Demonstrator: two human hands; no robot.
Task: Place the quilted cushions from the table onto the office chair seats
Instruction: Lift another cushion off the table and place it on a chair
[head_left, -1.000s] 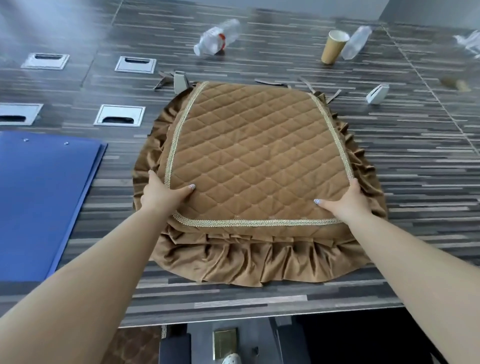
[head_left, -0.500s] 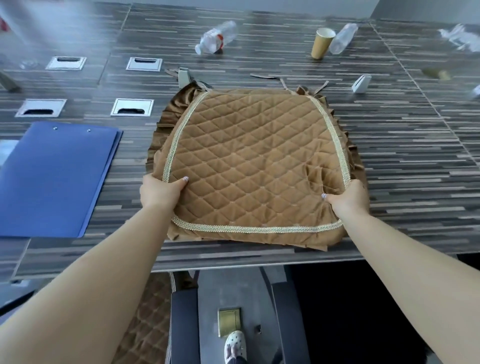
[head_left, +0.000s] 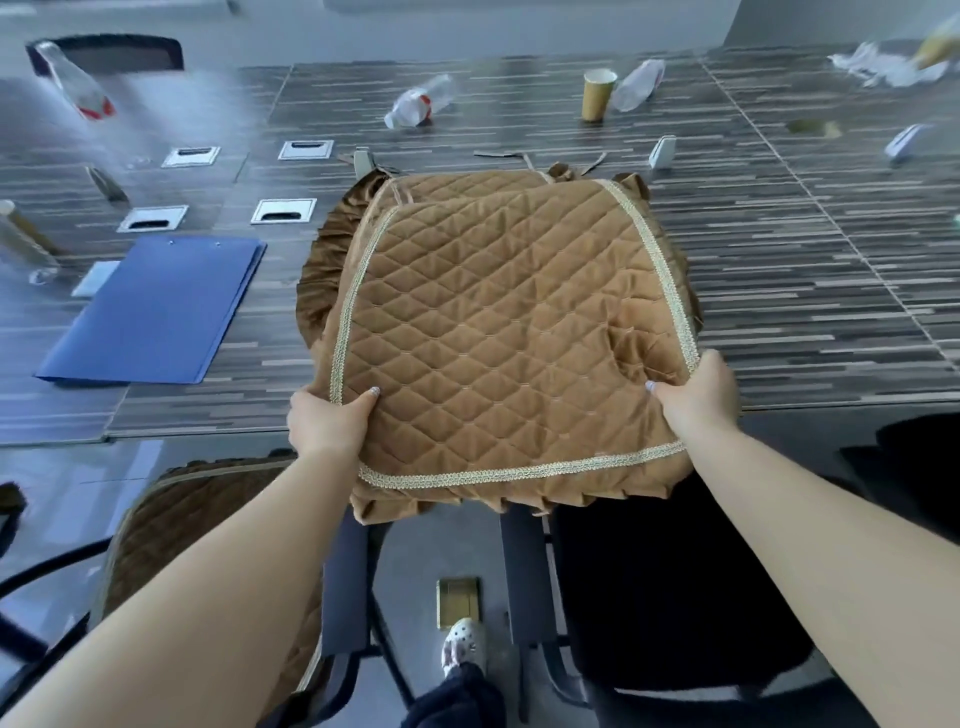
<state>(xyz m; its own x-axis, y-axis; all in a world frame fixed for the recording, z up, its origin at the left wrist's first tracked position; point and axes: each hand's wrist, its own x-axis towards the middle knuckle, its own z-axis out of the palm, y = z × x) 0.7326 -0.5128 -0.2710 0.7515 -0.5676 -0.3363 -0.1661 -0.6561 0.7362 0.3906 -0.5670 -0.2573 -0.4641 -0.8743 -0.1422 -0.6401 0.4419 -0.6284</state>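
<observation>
A brown quilted cushion (head_left: 498, 332) with gold trim and a ruffled edge hangs lifted, its near edge out past the table's front edge. My left hand (head_left: 327, 423) grips its near left corner and my right hand (head_left: 696, 395) grips its near right corner. Beneath it on the table lies another brown cushion (head_left: 467, 183), showing at the far edge and left side. The office chair at the lower left carries a quilted cushion (head_left: 176, 519) on its seat. A black office chair seat (head_left: 665, 582) at the lower right is bare.
On the dark striped table (head_left: 810, 291) lie a blue folder (head_left: 156, 306), plastic bottles (head_left: 418, 101), a paper cup (head_left: 597, 93), metal cable ports (head_left: 283, 210) and small name stands (head_left: 662, 151). My foot in a white shoe (head_left: 462, 642) stands between the two chairs.
Both hands have lifted the top cushion and pulled it toward me over the table edge. A second cushion beneath is now exposed, and the view has backed away, showing the chairs.
</observation>
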